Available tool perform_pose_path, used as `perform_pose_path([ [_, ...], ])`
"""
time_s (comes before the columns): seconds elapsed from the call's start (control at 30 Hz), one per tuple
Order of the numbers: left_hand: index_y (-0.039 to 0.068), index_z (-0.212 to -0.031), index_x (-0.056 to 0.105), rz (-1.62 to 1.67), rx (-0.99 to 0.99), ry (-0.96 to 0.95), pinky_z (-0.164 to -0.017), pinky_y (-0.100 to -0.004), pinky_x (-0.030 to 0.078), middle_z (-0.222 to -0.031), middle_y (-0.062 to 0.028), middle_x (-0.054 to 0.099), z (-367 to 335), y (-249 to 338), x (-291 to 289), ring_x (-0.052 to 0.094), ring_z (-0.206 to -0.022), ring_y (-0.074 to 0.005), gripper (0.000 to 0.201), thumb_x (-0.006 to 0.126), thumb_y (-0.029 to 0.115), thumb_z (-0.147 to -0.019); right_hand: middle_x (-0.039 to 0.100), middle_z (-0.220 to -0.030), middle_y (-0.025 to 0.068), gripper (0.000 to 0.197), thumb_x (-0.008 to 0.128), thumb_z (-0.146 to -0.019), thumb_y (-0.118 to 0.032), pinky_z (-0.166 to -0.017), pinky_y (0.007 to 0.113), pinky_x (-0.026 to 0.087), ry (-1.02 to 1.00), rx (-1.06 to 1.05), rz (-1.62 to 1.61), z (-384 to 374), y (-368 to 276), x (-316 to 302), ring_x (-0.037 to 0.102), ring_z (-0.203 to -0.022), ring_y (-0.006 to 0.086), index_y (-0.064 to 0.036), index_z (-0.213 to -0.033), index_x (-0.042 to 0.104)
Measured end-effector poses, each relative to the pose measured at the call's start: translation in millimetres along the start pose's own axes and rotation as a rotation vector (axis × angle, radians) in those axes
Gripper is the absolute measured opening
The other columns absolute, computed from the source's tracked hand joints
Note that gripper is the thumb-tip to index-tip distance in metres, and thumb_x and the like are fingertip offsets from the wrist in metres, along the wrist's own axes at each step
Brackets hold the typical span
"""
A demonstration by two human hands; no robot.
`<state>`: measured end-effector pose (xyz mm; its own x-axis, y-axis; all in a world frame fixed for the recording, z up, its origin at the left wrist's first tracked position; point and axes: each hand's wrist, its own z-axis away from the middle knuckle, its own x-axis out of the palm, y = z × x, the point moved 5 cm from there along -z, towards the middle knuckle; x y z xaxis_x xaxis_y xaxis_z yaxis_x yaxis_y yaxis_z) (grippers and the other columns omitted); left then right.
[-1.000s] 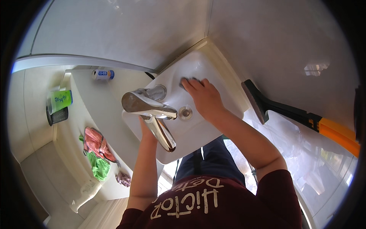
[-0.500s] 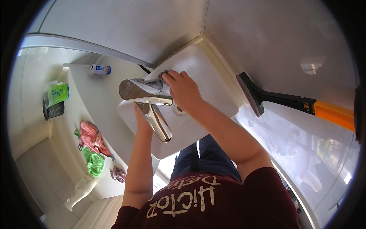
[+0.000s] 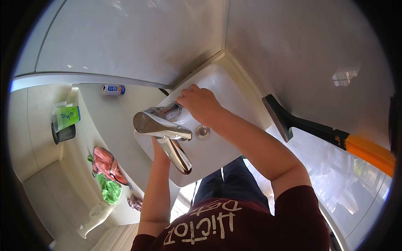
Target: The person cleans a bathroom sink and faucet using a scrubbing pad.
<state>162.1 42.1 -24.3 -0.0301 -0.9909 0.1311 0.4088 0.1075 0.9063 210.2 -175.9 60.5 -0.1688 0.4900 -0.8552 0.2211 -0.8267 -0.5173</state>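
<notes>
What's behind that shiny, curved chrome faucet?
Part of the left hand and glossy white basin show past the faucet. The hand's fingers are covered; whether they hold anything can't be seen.

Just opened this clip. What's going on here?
A person's right hand is at the base of a chrome faucet on a white sink, fingers curled; whether it holds anything is hard to see. The left hand is down in the sink, mostly hidden behind the faucet. The drain is in plain view. Off to the left lie a reddish cloth and a green cloth; at right is a black-and-orange handled tool.
</notes>
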Motion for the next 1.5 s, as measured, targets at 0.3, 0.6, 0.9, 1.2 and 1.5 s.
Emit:
perform_pose_path([
  [0.3,0.012,-0.137,0.038,0.364,-0.253,0.050,-0.088,-0.0368,0.053,-0.130,-0.0071,0.049,2,-30,-20,0.057,-0.100,-0.0242,0.041,0.044,0.030,-0.101,0.058,-0.089,0.0005,0.011,0.062,-0.074,-0.007,-0.073,0.033,0.052,0.030,-0.048,-0.001,-9,5,4,0.055,-0.093,0.0226,-0.0118,-0.085,0.064],
  [0.6,0.009,-0.137,0.038,0.323,-0.223,0.110,-0.089,-0.0305,0.049,-0.124,-0.0066,0.050,14,-1,24,0.053,-0.107,-0.0163,0.044,0.044,0.031,-0.099,0.059,-0.090,-0.0009,0.012,0.063,-0.074,-0.008,-0.072,0.034,0.053,0.025,-0.089,0.062,-32,2,2,0.057,-0.093,0.0210,-0.0130,-0.085,0.064],
  [0.9,0.011,-0.135,0.041,0.452,-0.294,0.109,-0.082,-0.0293,0.051,-0.115,-0.0026,0.054,15,-10,15,0.057,-0.099,-0.0139,0.040,0.044,0.029,-0.099,0.062,-0.096,0.0027,0.023,0.071,-0.074,-0.017,-0.074,0.038,0.053,-0.052,0.183,-0.042,-5,38,-19,0.059,-0.099,0.0235,-0.0095,-0.093,0.062],
  [1.2,0.012,-0.130,0.045,0.512,-0.388,0.186,-0.083,-0.0322,0.051,-0.115,-0.0030,0.054,16,-9,22,0.056,-0.099,-0.0155,0.036,0.042,0.031,-0.099,0.067,-0.085,0.0089,0.013,0.069,-0.074,-0.015,-0.069,0.040,0.053,-0.166,0.150,0.092,-46,5,-5,0.066,-0.086,0.0281,-0.0059,-0.083,0.067],
  [1.5,0.013,-0.121,0.050,0.517,-0.335,0.090,-0.078,-0.0346,0.053,-0.107,-0.0054,0.057,14,-4,26,0.059,-0.093,-0.0180,0.032,0.040,0.034,-0.099,0.067,-0.082,0.0116,0.008,0.068,-0.073,-0.015,-0.066,0.041,0.052,-0.190,0.177,0.058,-50,9,0,0.066,-0.083,0.0300,-0.0079,-0.078,0.068],
])
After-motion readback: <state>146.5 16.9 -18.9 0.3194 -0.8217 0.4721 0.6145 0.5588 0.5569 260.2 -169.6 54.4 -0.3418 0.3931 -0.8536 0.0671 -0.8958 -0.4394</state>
